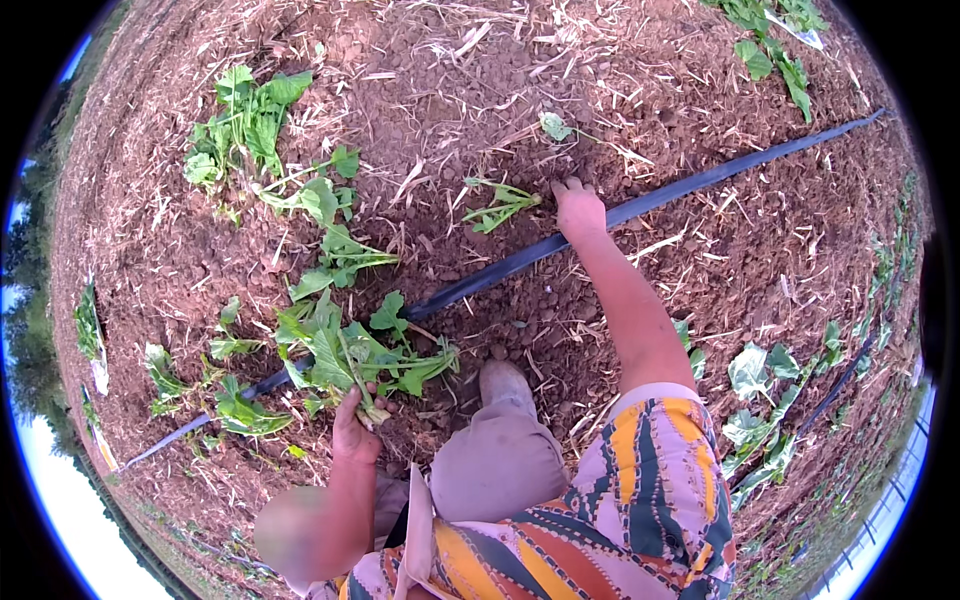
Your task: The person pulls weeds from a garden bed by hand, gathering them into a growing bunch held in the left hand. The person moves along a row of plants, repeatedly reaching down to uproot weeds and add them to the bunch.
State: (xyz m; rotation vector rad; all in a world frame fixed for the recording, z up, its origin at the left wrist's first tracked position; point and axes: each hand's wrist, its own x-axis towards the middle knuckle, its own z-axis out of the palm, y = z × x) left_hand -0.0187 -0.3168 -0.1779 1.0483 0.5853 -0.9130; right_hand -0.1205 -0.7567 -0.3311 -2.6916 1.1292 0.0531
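My left hand (356, 435) grips a leafy green plant (330, 356) by the pale base of its stems, low in front of my bent knee. Its broad, toothed leaves spread up and to the right, partly over neighbouring leaves. Beyond the black drip tape (517, 259), my right hand (579, 208) reaches down to the brown soil (450, 135). Those fingertips are at the ground, and whether they hold anything is hidden. Just left of that hand lies a small plant with trimmed-looking stems (506, 204). A single pale leaf on a thin stalk (555, 126) rests a little farther out.
A heap of pulled-looking leaves (255, 120) lies at the upper left, with a loose plant (352, 255) below it. More leafy plants (757, 412) stand in a row at the right. Dry straw (472, 41) litters the soil. My shoe (506, 382) is near the tape.
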